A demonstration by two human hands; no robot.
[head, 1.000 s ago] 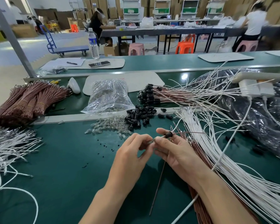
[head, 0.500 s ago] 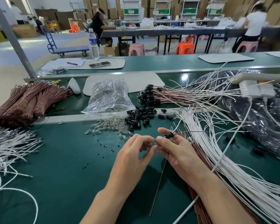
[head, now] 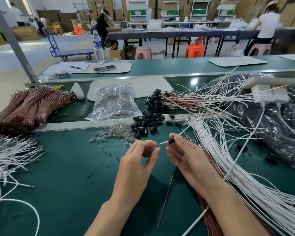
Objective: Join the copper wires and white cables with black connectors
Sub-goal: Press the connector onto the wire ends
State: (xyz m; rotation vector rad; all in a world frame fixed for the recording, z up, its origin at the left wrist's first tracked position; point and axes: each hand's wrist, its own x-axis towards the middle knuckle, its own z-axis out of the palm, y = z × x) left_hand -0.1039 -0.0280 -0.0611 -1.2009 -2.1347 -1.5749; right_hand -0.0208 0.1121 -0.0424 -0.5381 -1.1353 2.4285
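Note:
Over the green table my right hand (head: 186, 155) pinches a black connector (head: 171, 140) between thumb and forefinger. A copper wire (head: 167, 193) hangs down below that hand, and a white cable (head: 184, 132) runs up to the right. My left hand (head: 140, 159) pinches the metal wire ends (head: 160, 144) that stick out of the connector's left end. Loose black connectors (head: 146, 123) lie in a heap just beyond the hands. White cables (head: 228, 164) fan out on the right, with copper wires (head: 209, 167) under them.
Small glass bulbs (head: 112, 133) lie left of the connector heap, behind them a clear plastic bag (head: 114, 103). Finished wire assemblies (head: 186, 101) sit at the back centre. Bundled copper wires (head: 27, 108) and white cables (head: 8, 155) fill the left. A black plastic sheet (head: 271, 126) covers the right.
My hands have drawn slightly apart, and more of the metal wire ends shows between my left fingertips and the black connector.

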